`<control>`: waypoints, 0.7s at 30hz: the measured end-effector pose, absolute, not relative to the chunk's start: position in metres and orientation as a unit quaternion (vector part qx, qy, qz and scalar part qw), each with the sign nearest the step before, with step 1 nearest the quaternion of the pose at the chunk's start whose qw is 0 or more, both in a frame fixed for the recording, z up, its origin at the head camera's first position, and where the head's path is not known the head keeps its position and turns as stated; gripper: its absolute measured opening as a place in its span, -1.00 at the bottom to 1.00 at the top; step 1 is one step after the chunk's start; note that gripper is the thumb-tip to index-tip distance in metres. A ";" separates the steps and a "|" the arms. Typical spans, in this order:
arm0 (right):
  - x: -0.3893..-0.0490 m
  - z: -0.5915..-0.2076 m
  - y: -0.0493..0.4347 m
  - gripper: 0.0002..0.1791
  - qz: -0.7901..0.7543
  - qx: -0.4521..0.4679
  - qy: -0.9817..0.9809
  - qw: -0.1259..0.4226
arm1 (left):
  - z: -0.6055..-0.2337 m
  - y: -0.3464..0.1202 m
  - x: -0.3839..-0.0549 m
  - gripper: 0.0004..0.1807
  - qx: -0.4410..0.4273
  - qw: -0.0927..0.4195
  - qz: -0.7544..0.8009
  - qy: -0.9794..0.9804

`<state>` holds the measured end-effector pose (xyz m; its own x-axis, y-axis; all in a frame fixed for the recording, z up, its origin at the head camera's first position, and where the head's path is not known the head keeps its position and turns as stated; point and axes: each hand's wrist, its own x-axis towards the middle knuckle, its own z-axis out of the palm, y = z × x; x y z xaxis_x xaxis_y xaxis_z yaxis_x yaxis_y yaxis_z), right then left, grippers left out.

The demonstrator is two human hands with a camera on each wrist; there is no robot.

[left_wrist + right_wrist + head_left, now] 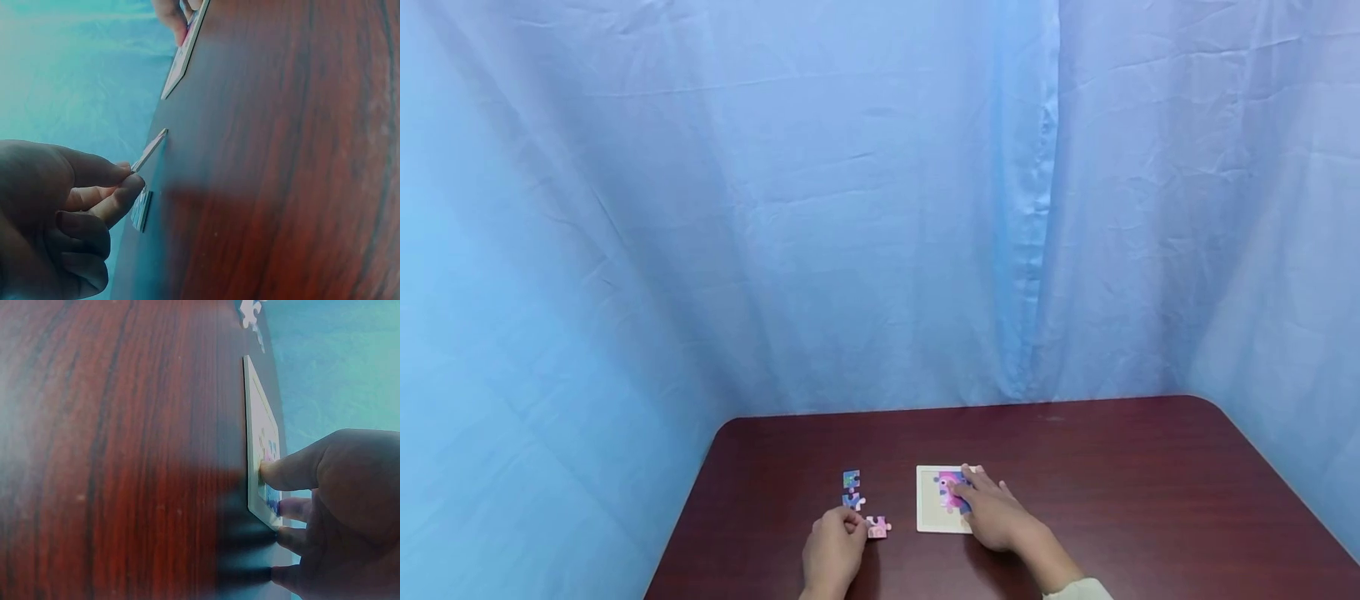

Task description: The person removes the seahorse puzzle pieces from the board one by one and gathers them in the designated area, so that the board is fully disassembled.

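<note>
My left hand pinches a pink jigsaw piece by its left edge, between thumb and fingertips. In the left wrist view this piece is tilted, its far end close to the tabletop. My right hand lies over the right side of a cream puzzle tray, fingers extended. Its thumb and fingertips touch joined pink and blue-purple pieces in the tray and partly hide them. The tray's left strip shows its bare base.
Two loose blue jigsaw pieces, an upper one and a lower one, lie beyond my left hand on the dark red-brown table. Blue curtains hang behind the table and along its sides.
</note>
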<state>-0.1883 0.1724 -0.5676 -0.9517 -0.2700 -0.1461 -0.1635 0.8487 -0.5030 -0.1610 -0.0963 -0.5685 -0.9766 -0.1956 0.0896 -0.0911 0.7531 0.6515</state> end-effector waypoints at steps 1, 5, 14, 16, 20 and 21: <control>-0.189 -0.568 0.173 -0.52 -0.250 -0.112 0.956 0.107 | -0.569 -0.097 -0.161 -0.84 0.079 0.077 -0.342 -0.933; -0.191 -0.569 0.173 -0.52 -0.254 -0.114 0.955 0.106 | -0.568 -0.096 -0.161 -0.84 0.085 0.078 -0.339 -0.934; -0.188 -0.573 0.174 -0.48 -0.265 -0.132 0.949 0.107 | -0.568 -0.095 -0.160 -0.84 0.077 0.103 -0.324 -0.937; -0.188 -0.574 0.174 -0.48 -0.266 -0.133 0.949 0.108 | -0.569 -0.092 -0.158 -0.88 0.049 0.113 -0.314 -0.941; -0.188 -0.571 0.175 -0.46 -0.259 -0.137 0.950 0.104 | -0.568 -0.078 -0.149 -0.85 -0.032 0.089 -0.292 -0.952; -0.188 -0.570 0.175 -0.47 -0.262 -0.135 0.950 0.103 | -0.568 -0.074 -0.146 -0.76 -0.048 0.071 -0.284 -0.955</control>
